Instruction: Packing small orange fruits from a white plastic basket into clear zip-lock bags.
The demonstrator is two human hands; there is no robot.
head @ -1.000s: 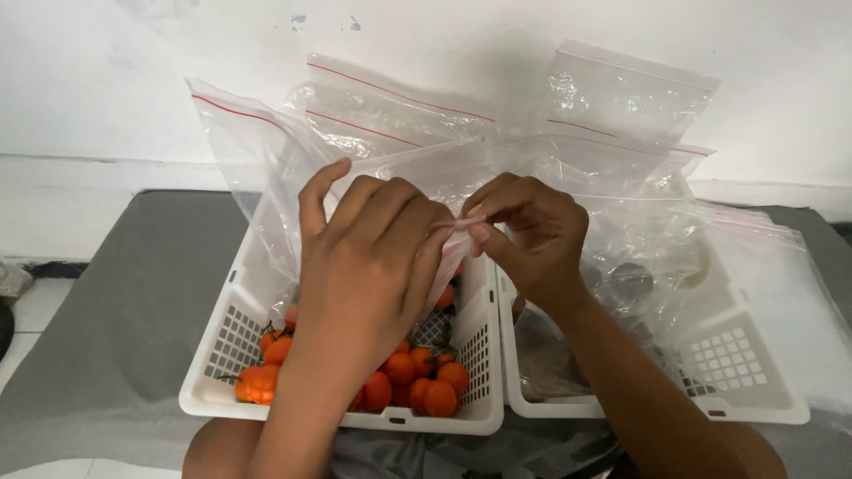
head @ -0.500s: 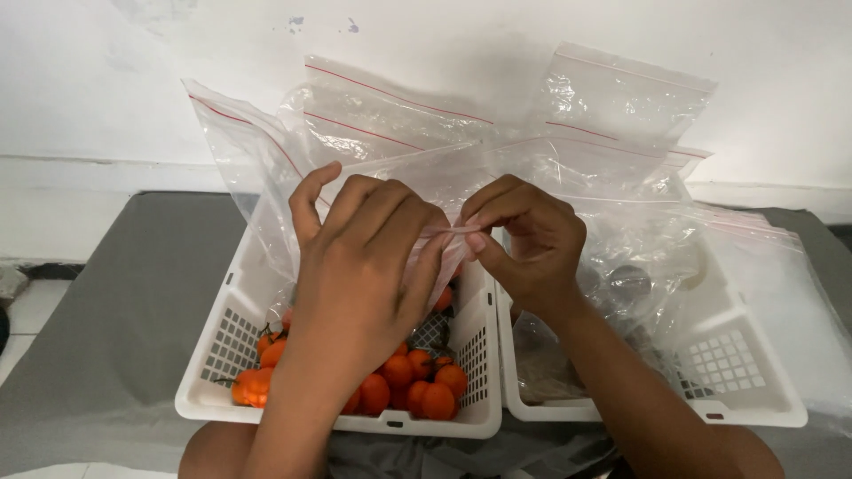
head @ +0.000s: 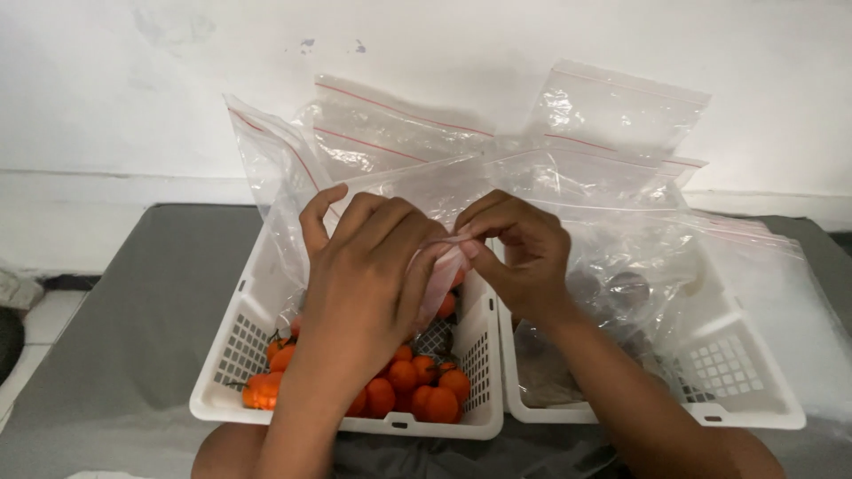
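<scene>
Both hands meet just above the middle of the left white basket [head: 232, 355], pinching the top edge of one clear zip bag [head: 444, 266]: the left hand [head: 368, 279] is curled nearly closed with its fingertips clamped on the strip, and the right hand [head: 524, 253] is likewise closed, thumb and forefinger nipping the same edge from the other side. The bag hangs over the small orange peppers [head: 417, 390] heaped at the near end of that basket. It looks feather-light, limp and slick — thin film that would crumple or slide if taken by the body, so the stiffer sealing strip at the mouth (marked by a red line on the neighbouring bags) seems the sound place to hold it. The peppers look soft-skinned and easily bruised. To the right of the left basket, touching it, sits a second white basket [head: 754, 404] draped with more clear bags [head: 612, 115], which lean up behind both. Under the baskets lies a grey mat [head: 115, 319]; behind them rises a plain white wall [head: 133, 89] — scuffed in places.
</scene>
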